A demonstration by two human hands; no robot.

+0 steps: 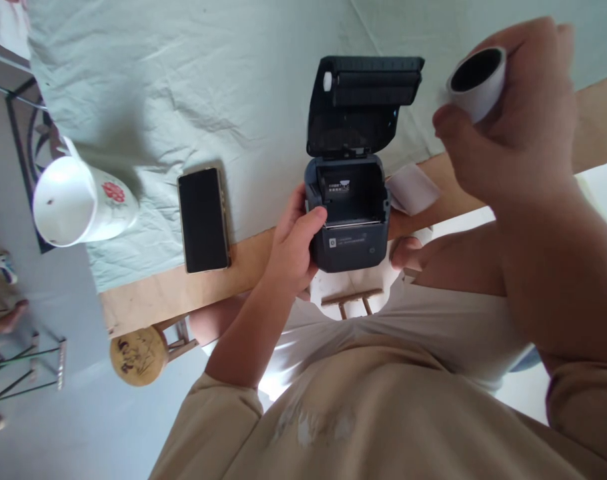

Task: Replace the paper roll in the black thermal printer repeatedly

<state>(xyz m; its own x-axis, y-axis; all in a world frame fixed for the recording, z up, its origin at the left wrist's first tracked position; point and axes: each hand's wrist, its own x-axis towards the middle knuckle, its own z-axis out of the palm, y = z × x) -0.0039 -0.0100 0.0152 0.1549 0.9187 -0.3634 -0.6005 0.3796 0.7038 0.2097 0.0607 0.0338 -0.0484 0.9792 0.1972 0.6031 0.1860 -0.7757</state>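
Note:
My left hand (296,243) grips the left side of a dark label printer (353,247), thumb on its rim, at the table's near edge. The printer's lid (358,113) stands raised on its hinge, and no roll shows in the compartment below it. Up and to the right, my right hand (523,113) holds a white paper roll (478,83) with a dark hollow core facing me. The roll is apart from the printer. A small white paper piece (413,189) lies against the printer's right side.
A phone (203,220) with a dark screen lies left of the printer. Near the left table edge stands a white mug (83,200) with a red mark. Pale green cloth (233,80) covers much of the wooden table (158,300). A round stool (138,357) is below.

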